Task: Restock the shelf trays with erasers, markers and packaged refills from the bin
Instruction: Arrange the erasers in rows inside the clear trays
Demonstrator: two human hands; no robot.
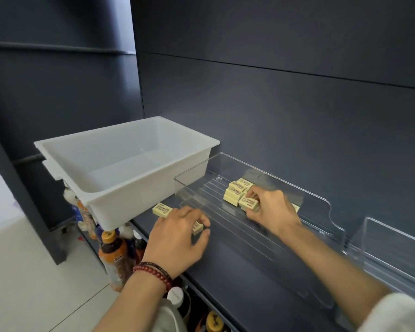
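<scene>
A beaded bracelet [153, 271] circles the wrist at six o'clock. Above it, the left hand [177, 236] pinches an eraser [197, 228] on the shelf [225, 271]. At four o'clock, the right hand [268, 207] pinches a second eraser [249, 203] inside the clear tray [197, 166]. The bin [141, 185] sits at nine.

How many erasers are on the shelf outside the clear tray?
2: a loose eraser beside the bin, and a second eraser pinched by the left hand, which may hide more.
</scene>
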